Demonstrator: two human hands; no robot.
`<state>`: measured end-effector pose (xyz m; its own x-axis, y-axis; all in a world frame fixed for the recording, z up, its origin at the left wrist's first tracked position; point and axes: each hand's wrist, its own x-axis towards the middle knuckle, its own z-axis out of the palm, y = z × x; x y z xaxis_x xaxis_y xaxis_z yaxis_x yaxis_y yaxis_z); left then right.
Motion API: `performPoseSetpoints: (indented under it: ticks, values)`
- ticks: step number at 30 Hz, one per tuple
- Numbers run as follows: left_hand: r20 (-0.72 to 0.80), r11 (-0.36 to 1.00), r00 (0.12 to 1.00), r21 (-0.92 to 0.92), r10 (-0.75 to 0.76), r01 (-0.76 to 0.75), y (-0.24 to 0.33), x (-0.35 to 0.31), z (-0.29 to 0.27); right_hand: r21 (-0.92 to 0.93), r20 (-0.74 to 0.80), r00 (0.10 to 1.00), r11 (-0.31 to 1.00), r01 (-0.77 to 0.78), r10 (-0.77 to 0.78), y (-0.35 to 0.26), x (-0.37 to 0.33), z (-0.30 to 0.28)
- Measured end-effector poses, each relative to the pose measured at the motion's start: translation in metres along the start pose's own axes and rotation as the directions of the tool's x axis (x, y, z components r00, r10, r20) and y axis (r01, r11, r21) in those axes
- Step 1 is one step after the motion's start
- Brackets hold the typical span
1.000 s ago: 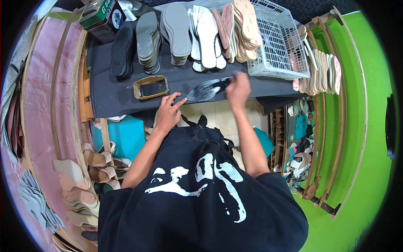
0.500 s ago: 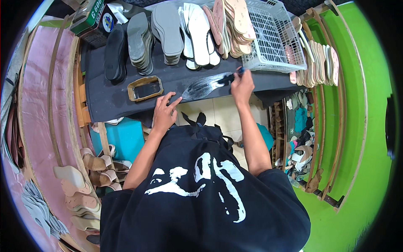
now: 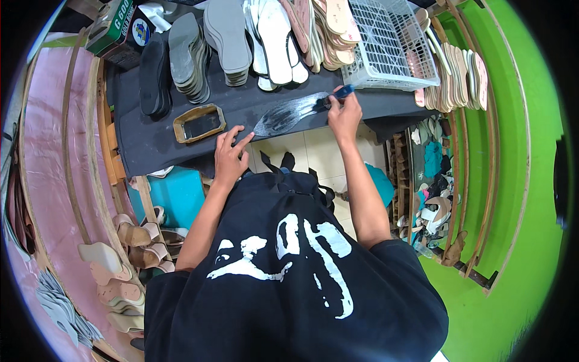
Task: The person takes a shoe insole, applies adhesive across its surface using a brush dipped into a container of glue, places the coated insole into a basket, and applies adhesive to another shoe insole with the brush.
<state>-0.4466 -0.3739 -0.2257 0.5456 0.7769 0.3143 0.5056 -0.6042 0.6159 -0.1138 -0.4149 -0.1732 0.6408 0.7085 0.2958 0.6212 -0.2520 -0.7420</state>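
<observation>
White letters and numbers [image 3: 122, 18] there on the green tin [image 3: 111, 37], round emblem [image 3: 142, 32] alongside, and big white print [image 3: 250, 268] right across the shirt [image 3: 283, 314]!

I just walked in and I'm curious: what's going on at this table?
The person's right hand grips a blue-handled tool, apparently a brush, at the right end of a dark, shiny sole-shaped piece on the table. The left hand touches or nearly touches its other end. An open tan box sits to the left; stacked soles and a white basket stand behind.
</observation>
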Motion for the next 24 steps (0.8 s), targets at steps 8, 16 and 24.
performPoseSetpoints:
  ticks: [8, 16, 24]
  values:
    - [0.027, 1.0, 1.0, 0.008, 0.011, -0.011, -0.002, -0.001, 0.001, 0.149, 0.217, 0.957, 0.975, 0.162, -0.192, -0.062, -0.084, 0.047]
    - [0.013, 0.999, 0.999, -0.009, 0.033, -0.032, 0.0, 0.002, 0.002, -0.24, 0.141, 0.926, 0.895, 0.376, -0.351, -0.03, -0.036, 0.024]
    - [0.022, 1.0, 1.0, 0.014, -0.022, 0.022, -0.001, -0.003, 0.003, 0.178, 0.128, 0.991, 0.982, -0.065, 0.042, -0.023, -0.016, 0.028]
